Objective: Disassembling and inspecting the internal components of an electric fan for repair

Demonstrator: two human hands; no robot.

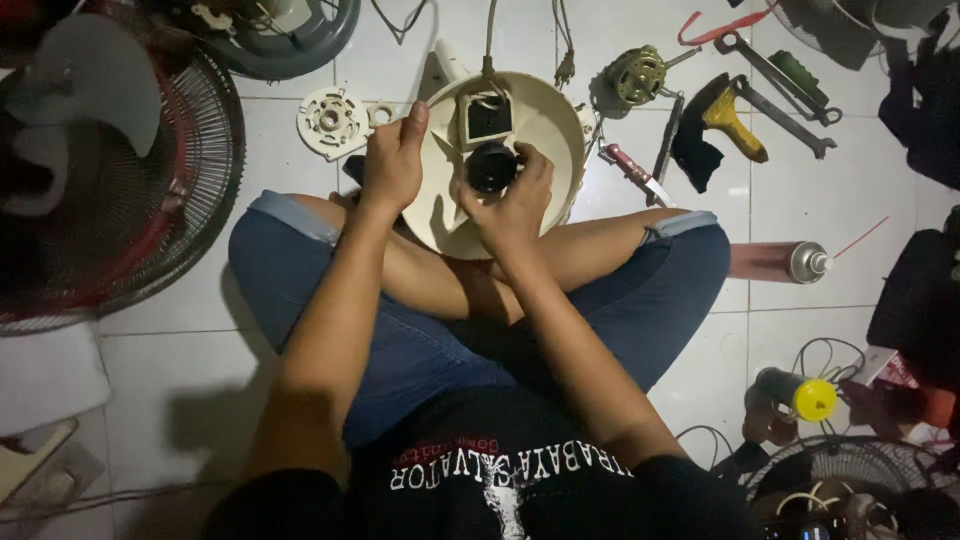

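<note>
Cream plastic fan base (545,125) tilted on the lap, left hand (392,165) gripping its rim, right hand (512,200) grasping the black knob (491,166) at centre; a slackened rim grip could let it slide off onto the floor tiles (640,30).

A cream, round plastic fan base (545,125) lies tilted with its hollow underside up. The left hand (392,160) grips its left rim, thumb raised. At its middle sits a black round part (491,165), held by the right hand (512,200); just beyond the fingers is a square dark opening (489,118).
</note>
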